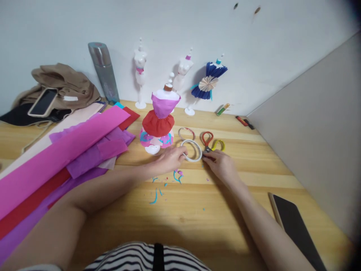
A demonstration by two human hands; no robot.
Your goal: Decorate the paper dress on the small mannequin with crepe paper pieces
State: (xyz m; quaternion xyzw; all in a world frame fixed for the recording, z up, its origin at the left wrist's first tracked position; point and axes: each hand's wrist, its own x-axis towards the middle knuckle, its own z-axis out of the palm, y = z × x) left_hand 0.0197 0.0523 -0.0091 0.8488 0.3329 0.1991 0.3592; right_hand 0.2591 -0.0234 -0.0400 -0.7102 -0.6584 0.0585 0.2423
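My left hand (168, 160) grips the near left edge of a white roll of tape (192, 150) lying on the wooden table (180, 218). My right hand (220, 162) pinches at the roll's right side, fingertips pressed together near its rim. Just behind them lie scissors with a red and a yellow handle (211, 141) and a second, smaller tape roll (186, 133). A small white mannequin (160, 116) dressed in purple, red and pink paper stands left of the rolls.
Sheets of pink, purple and red crepe paper (62, 158) cover the left of the table. Other mannequins (140, 71) and a metal bottle (104, 71) stand by the wall. A phone (43, 101) rests on brown cloth. A dark tablet (296, 229) lies near right. Paper scraps (156, 194) are scattered.
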